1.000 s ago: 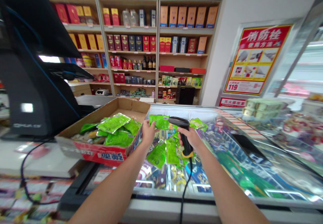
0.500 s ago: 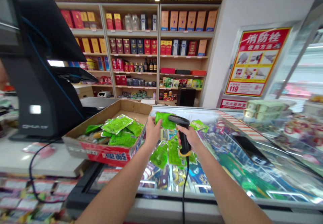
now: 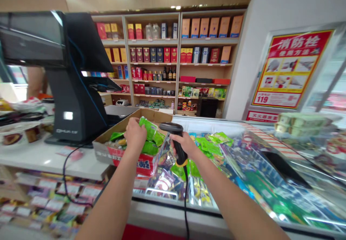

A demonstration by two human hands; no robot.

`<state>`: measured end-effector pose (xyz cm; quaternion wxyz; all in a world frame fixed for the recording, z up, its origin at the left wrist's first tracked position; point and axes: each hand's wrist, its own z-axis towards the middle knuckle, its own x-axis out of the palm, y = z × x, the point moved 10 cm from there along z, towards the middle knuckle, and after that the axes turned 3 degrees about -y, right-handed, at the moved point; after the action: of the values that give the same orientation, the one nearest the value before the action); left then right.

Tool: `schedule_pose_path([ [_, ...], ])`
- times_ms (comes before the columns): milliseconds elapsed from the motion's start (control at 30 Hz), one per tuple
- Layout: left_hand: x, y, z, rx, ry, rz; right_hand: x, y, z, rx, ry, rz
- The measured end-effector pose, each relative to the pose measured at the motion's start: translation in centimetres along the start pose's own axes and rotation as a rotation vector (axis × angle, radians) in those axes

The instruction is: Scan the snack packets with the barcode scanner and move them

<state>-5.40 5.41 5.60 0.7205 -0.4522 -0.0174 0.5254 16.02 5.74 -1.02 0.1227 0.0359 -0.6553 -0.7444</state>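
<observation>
Left hand (image 3: 134, 134), fingers pinching a green snack packet (image 3: 148, 126) over the cardboard box (image 3: 129, 159). Right hand (image 3: 182, 143) wraps the barcode scanner (image 3: 173, 133). Packet looks light, soft, slick; best gripped at an edge seam.

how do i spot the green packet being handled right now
Find the black checkout terminal; right of it sits an open cardboard box of green packets. The green packet meant is the one gripped in the left hand, raised above those lying loose.
</observation>
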Motion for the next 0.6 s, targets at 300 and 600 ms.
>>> schedule_pose_path([
  [300,1.7,-6.6,-3.6,0.380,0.121,-0.126,-3.5,-1.5,-0.5,0.015,-0.076,0.004],
  [600,13.8,-7.9,-17.2,0.524,1.000,0.109,-13.4,-2.2,-2.3,0.032,-0.320,0.018],
])
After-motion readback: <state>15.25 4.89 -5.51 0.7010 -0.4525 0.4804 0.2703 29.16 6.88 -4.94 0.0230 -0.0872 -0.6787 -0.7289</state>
